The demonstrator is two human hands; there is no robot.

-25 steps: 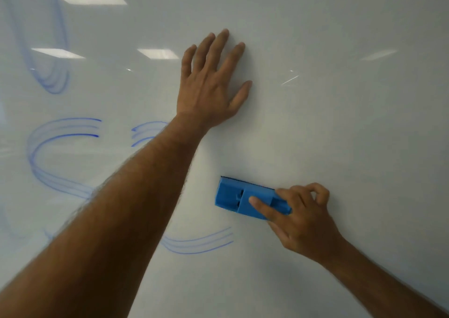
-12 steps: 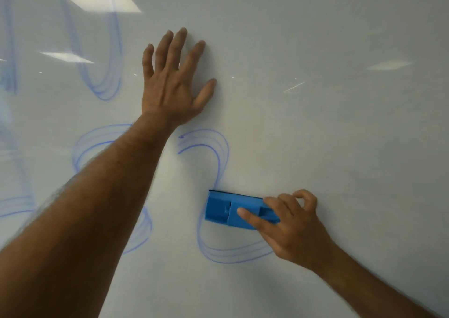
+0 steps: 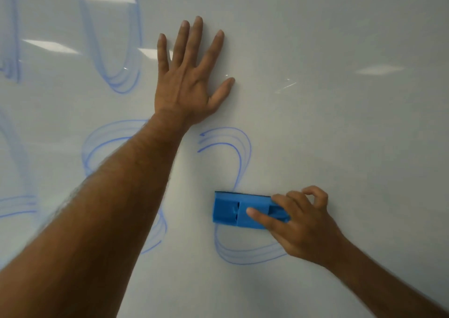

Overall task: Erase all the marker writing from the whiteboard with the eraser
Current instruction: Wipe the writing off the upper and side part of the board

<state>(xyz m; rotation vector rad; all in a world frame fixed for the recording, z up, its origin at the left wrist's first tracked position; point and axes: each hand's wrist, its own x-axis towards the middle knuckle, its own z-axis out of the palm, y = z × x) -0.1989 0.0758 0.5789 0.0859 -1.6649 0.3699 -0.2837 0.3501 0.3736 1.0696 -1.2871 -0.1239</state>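
Right now your left hand (image 3: 188, 81) lies flat against the whiteboard (image 3: 352, 147), fingers spread wide and holding nothing. Your right hand (image 3: 303, 227) grips the blue eraser (image 3: 240, 209): the thumb presses across its back, the index and middle fingers hook over its top edge, and the remaining fingers curl above, off the plastic. The eraser lies lengthwise against the board, jutting out to the left of your right fingertips, well below your left thumb.

Blue marker writing (image 3: 233, 147) surrounds it. One looping stroke arcs down from just under your left wrist and meets the eraser's top edge; another curve (image 3: 243, 257) sweeps beneath the eraser and passes under your right palm. Your left forearm (image 3: 116, 208) crosses the lower left of the view and blocks the middle of a further rounded figure (image 3: 107, 137), so only its outer edges show on either side. Beyond your left little finger a tall U-shaped stroke (image 3: 121, 79) hangs, and more strokes (image 3: 12, 69) run off the left edge, cut short. All the lines look doubled and smeared, so no letters can be read. Ceiling-light reflections (image 3: 379, 69) glare on the board.
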